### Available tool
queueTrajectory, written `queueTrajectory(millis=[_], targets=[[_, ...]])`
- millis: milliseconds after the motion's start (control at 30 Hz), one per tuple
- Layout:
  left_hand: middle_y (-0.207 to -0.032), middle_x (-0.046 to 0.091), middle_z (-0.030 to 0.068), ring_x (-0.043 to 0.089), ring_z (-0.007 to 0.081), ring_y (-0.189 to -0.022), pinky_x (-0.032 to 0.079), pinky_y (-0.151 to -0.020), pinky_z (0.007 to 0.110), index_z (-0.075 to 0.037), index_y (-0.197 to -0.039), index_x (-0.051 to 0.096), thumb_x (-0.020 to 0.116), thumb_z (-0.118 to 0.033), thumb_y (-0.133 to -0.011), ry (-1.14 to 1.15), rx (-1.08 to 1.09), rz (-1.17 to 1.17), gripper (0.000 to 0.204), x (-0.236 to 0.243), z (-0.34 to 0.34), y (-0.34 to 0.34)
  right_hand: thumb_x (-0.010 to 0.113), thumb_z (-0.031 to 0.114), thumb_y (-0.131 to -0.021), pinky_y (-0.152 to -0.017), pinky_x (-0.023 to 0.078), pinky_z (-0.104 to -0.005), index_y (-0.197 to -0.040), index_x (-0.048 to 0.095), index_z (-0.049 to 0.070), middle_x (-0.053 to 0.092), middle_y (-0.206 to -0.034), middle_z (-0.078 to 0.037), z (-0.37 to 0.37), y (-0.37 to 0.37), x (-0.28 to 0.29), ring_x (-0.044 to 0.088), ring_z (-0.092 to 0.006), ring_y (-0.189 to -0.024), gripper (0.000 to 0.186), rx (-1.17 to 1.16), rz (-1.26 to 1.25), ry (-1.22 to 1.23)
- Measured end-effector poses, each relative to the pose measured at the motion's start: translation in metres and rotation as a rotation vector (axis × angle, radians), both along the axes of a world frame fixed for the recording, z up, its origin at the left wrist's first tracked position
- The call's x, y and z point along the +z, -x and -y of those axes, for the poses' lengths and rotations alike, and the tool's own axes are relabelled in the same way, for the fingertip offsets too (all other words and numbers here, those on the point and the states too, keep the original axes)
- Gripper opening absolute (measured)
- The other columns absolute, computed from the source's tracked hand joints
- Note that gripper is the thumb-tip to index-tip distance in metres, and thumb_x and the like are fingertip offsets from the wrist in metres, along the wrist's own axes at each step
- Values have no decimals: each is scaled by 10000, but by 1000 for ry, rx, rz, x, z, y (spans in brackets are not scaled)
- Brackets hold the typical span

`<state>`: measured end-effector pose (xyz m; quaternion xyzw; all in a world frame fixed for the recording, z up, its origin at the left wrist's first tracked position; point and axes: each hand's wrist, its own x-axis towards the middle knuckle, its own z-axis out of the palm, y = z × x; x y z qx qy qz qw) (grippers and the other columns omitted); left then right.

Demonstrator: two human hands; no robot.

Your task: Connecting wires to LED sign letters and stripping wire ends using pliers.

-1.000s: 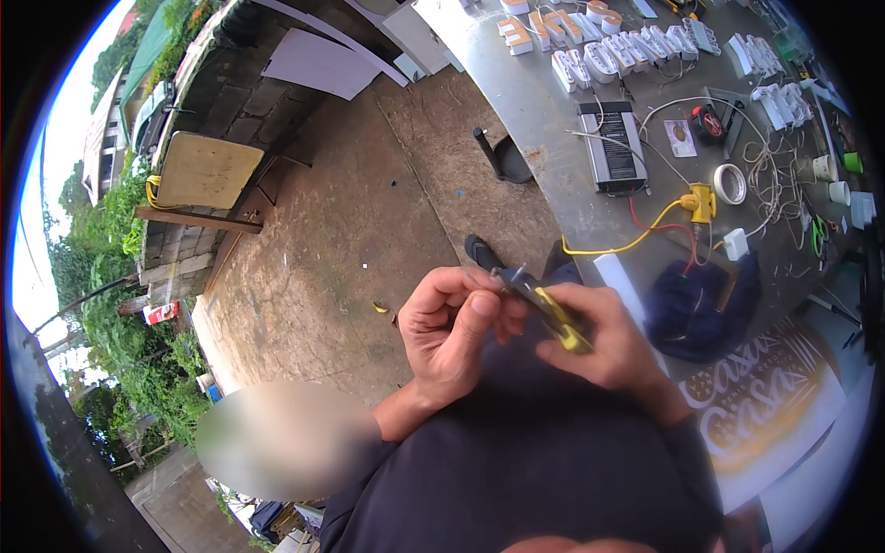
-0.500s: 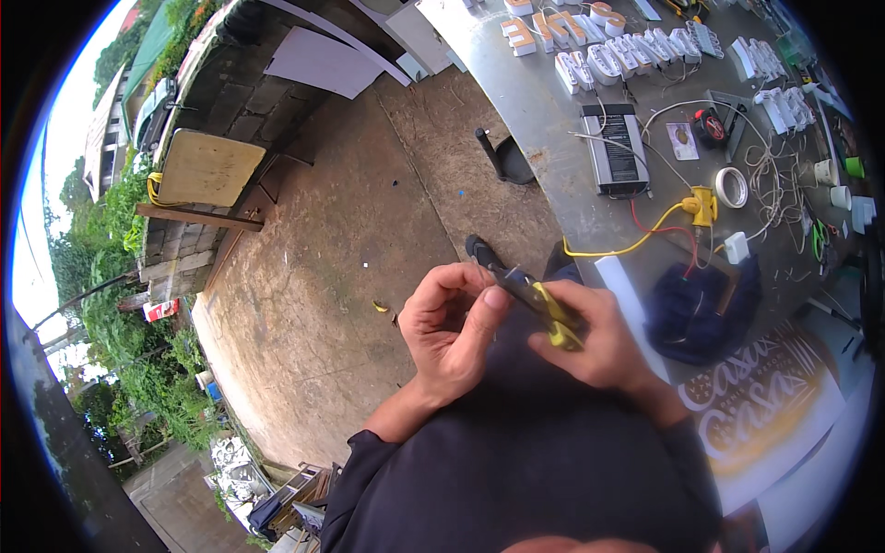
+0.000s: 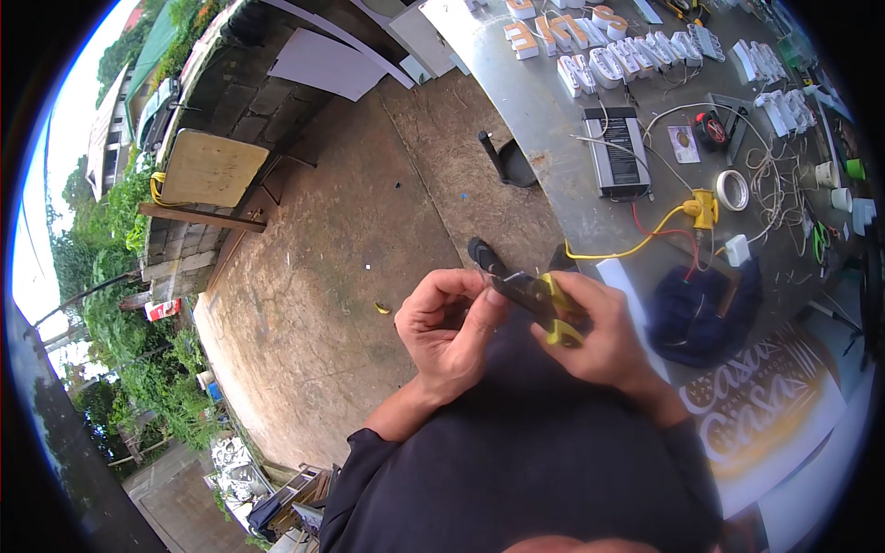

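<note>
My right hand (image 3: 604, 336) grips pliers (image 3: 563, 334) with yellow and black handles, held in front of my dark shirt. Their dark jaws point left toward the fingertips of my left hand (image 3: 452, 323). That hand is closed in a pinch, thumb against forefinger, right beside the jaws. Whatever it holds is too small to make out. A gap shows between the plier handles.
On the metal table (image 3: 553, 157) at right lie white block letters (image 3: 627, 60), a power supply (image 3: 616, 152), a tape roll (image 3: 732, 190), a yellow connector (image 3: 702, 208), tangled cord (image 3: 779, 189) and dark blue cloth (image 3: 682, 313). A printed sheet (image 3: 774, 415) lies nearer me.
The plier handles have spread apart, and the jaws have shifted slightly. My left hand keeps its pinch in nearly the same place.
</note>
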<state>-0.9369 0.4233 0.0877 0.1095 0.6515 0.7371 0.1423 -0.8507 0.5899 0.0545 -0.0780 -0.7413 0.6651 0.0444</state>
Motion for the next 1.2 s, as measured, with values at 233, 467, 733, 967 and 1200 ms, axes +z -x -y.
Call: queueTrajectory(millis=[233,467,733,967,1200], targets=[[-861,715,76,650,69,-704,509,-620,196,46,-990,628,696,28,-938,18,9,17,87,2,0,0,798,67,-783,-702,548,-293,-1206,605,-28,665,-948,-113,-3,1,1,681,-188,-794,475,33,7,-43],[-858,719,80,663,83,-702,514,-611,198,46,-995,632,701,13,-941,27,-3,34,93,2,2,1,786,49,-793,-754,578,-297,-1211,602,-35,666,-972,-116,-4,2,0,689,-196,-827,464,43,-6,-83],[-891,721,93,668,100,-750,518,-648,217,35,-1043,629,689,-21,-962,-26,-78,108,116,4,5,1,757,52,-789,-648,509,-315,-1146,609,-21,626,-843,-116,-6,1,0,633,-184,-720,393,82,14,29],[-908,727,102,664,113,-788,489,-658,221,13,-1090,607,633,-87,-1003,-70,-149,185,135,0,6,4,697,28,-777,-640,469,-346,-1078,590,-14,577,-776,-143,-1,3,-4,588,-262,-676,322,139,80,88],[-923,734,106,662,105,-784,474,-642,214,10,-1106,598,626,-97,-1008,-33,-173,203,148,1,6,4,699,-2,-756,-650,476,-375,-1054,566,-17,595,-791,-184,-2,-1,-6,613,-324,-683,327,144,148,106]])
